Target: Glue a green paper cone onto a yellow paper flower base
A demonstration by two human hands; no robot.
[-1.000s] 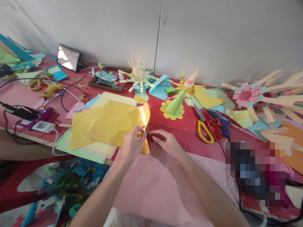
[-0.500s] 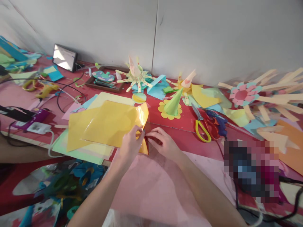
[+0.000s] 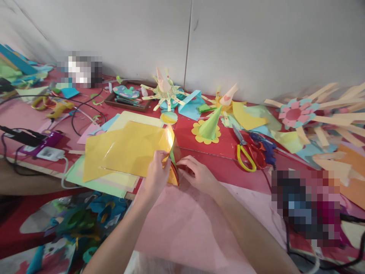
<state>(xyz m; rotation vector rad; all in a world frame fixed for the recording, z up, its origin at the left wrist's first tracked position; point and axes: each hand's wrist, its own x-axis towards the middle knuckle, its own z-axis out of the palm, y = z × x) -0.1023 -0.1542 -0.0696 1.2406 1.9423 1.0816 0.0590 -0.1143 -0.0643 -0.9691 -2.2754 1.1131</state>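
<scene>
A clear plastic sleeve with yellow paper sheets [image 3: 134, 146] in it lies in front of me, its right end lifted and bulging open. My left hand [image 3: 158, 167] is closed on the upper edge of that end, thumb and fingers pinching it. Just to the right, my right hand [image 3: 196, 171] has curled fingers with thumb and forefinger at the sleeve's clear edge; its grip is partly hidden. A bit of green shows inside the mouth. Pink paper [image 3: 182, 224] lies under my forearms.
Behind stands a green paper cone on a yellow flower base [image 3: 209, 129]. Yellow-handled scissors [image 3: 243, 148] and a blue glue gun [image 3: 265, 146] lie to the right. A purple power strip [image 3: 45, 142] with cables is at left. Paper crafts line the wall.
The sleeve's right end gapes wider, and green now shows inside it. My left fingers have shifted slightly left, away from the right hand. The whole view has moved a little.
</scene>
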